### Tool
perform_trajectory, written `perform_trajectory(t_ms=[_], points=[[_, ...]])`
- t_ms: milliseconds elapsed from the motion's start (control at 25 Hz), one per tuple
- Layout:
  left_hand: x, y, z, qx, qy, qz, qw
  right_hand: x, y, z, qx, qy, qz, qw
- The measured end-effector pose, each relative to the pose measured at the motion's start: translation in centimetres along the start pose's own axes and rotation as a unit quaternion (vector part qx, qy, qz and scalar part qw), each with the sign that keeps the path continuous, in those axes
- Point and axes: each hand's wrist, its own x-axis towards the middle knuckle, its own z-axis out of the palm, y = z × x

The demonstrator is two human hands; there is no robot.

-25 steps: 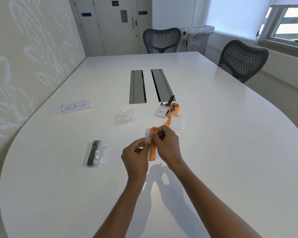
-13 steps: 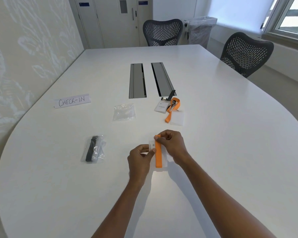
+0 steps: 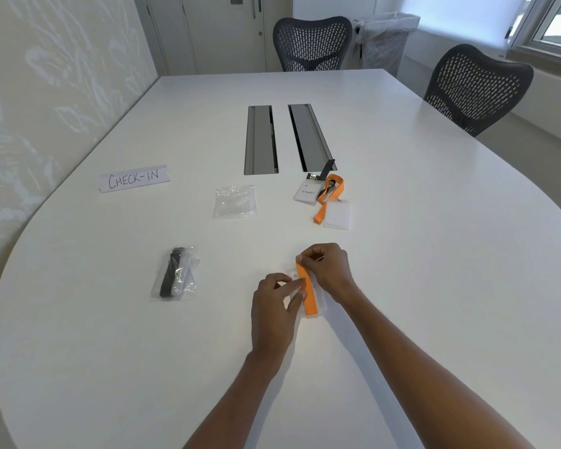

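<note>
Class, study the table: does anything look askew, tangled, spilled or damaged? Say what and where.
Nothing spilled or damaged. The CHECK-IN sign lies slightly askew on the left, and two badges with a far orange lanyard lie tangled beside the right cable slot.

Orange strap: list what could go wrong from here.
1. The right hand only pinches the orange strap at its top end, so it may slip free before it fastens.
2. The clear badge holder, pinched by the left hand, barely shows against the white table, so its slot may be missed.
</note>
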Motion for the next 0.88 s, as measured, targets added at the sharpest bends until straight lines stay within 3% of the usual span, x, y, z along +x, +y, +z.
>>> perform_trajectory(t_ms=[320, 680, 880], points=[[-0.2, 0.2, 0.1, 0.067, -0.008, 0.043, 0.997, -1.0, 1.6, 0.3, 0.051, 0.066, -0.016, 0.996], [-0.7, 0.2, -0.4, 0.000, 0.027, 0.035, 0.999, -2.5, 2.4, 0.0, 0.099, 0.114, -0.014, 0.988], [3.6, -2.3, -2.7, 0.023, 0.036, 0.023, 0.999, -2.9, 0.2, 0.3, -0.046, 0.178, -0.172, 0.968]])
